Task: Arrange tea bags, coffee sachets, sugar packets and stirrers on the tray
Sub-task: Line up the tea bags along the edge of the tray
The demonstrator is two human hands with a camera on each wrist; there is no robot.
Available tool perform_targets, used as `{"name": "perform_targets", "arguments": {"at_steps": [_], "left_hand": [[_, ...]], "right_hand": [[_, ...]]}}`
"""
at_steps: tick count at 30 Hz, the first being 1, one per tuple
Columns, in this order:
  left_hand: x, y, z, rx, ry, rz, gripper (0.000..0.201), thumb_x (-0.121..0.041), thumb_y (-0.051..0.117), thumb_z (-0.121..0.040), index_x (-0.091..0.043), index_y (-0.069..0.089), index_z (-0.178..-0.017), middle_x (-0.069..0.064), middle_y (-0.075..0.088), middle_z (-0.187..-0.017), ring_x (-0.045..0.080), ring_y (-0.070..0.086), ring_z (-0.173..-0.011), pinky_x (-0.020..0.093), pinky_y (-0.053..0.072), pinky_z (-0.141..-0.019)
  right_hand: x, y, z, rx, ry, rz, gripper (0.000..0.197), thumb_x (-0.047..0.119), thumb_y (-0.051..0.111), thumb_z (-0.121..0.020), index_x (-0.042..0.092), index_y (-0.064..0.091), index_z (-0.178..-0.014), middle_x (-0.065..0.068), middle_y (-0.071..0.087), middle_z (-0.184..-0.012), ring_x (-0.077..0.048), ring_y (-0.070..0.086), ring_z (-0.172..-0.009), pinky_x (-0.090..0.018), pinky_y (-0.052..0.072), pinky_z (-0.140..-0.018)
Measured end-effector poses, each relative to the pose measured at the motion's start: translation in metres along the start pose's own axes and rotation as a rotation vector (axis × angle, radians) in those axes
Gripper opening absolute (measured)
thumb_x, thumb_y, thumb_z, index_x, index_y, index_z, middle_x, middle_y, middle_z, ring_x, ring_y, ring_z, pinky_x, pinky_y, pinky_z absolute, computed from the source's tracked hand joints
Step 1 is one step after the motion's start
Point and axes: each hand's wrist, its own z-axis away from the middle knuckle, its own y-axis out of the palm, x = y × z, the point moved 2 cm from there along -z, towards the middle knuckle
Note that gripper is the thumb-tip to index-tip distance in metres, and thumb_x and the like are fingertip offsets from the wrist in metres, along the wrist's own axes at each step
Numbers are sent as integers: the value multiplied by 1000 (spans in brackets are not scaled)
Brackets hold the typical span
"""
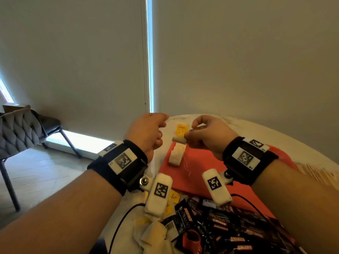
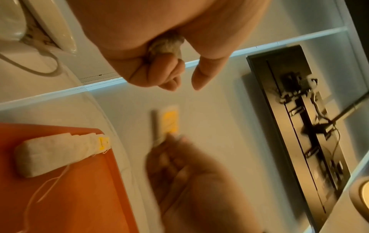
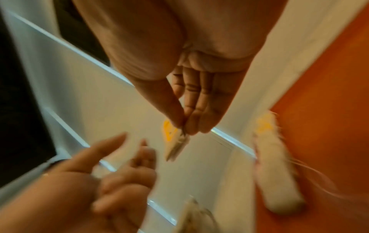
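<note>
Right hand (image 1: 207,136) pinches a tea bag (image 1: 178,139) above the tray (image 1: 201,167) — left hand (image 1: 146,132), beside it, grips another.

Tray (image 1: 201,167): orange-red, plain. Tea bags on tray (image 1: 176,156): white, white strings; one tag yellow. Held tea bag (image 1: 178,139): off-white, tag (image 1: 181,129) yellow with dark print. Coffee sachets (image 1: 225,228): black with red-and-white lettering. Wrist bands (image 1: 119,162): black, white plates with black-and-white square markers. Table (image 1: 256,129): white
</note>
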Motion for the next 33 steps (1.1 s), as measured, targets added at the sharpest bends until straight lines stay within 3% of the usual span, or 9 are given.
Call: {"name": "perform_targets", "arguments": {"at_steps": [8,11,16,19,21,26,28,30,33], "left_hand": [[-10,-13,-4,-25,-99,230,20,-19,52,-89,-9,58,-105,9,59,-94,15,50,-63,26,41,-47],[-7,-17,-5,-10,-137,226,31,-12,46,-85,-1,62,-109,9,55,-92,16,50,-68,29,45,-53],[-3,-16,-11,-50,-118,132,33,14,34,-83,-2,62,-84,11,54,-90,18,52,-74,34,47,-70],[1,-14,-12,-53,-146,130,37,15,34,-87,-9,61,-85,8,56,-89,19,54,-77,37,45,-83],[3,-13,-12,-42,-129,158,44,22,33,-88,-17,53,-88,10,58,-96,21,56,-85,34,48,-78],[13,-15,-8,71,-20,70,53,26,52,-85,-20,55,-110,13,56,-116,31,67,-100,41,62,-83],[14,-15,-7,92,18,17,55,25,61,-82,-22,56,-111,16,62,-121,36,71,-103,43,64,-84],[13,-13,-4,118,61,-10,57,23,67,-80,-23,56,-113,18,68,-118,36,74,-100,41,65,-82],[9,-8,3,177,139,-68,55,14,76,-81,-22,56,-118,17,73,-113,30,77,-97,38,65,-82]], "right_hand": [[-62,14,-10,41,311,304,25,-1,85,-74,9,62,-76,-22,75,-83,-42,75,-85,-56,59,-81],[-66,22,-10,86,337,271,18,-3,81,-78,6,66,-79,-25,76,-89,-41,75,-88,-52,60,-86],[-69,29,-16,101,337,273,12,-6,78,-80,1,71,-87,-25,75,-93,-40,74,-91,-52,60,-87],[-70,30,-20,110,369,284,14,-3,80,-81,-1,73,-92,-22,76,-92,-38,75,-91,-51,61,-86],[-71,30,-19,124,376,287,17,-1,80,-81,-1,73,-96,-19,77,-89,-34,76,-87,-46,63,-83],[-54,22,-18,-12,282,310,20,25,79,-87,9,76,-97,-13,77,-89,-23,69,-71,-34,57,-64],[-40,20,-15,-62,244,85,27,36,78,-87,12,75,-98,-8,72,-92,-18,63,-72,-33,52,-63],[-24,21,-6,33,214,-173,28,41,74,-89,15,74,-99,-3,68,-91,-16,61,-73,-31,50,-65],[-6,20,8,124,65,-175,17,30,77,-88,16,72,-98,-5,70,-92,-17,64,-78,-33,54,-68]]}}
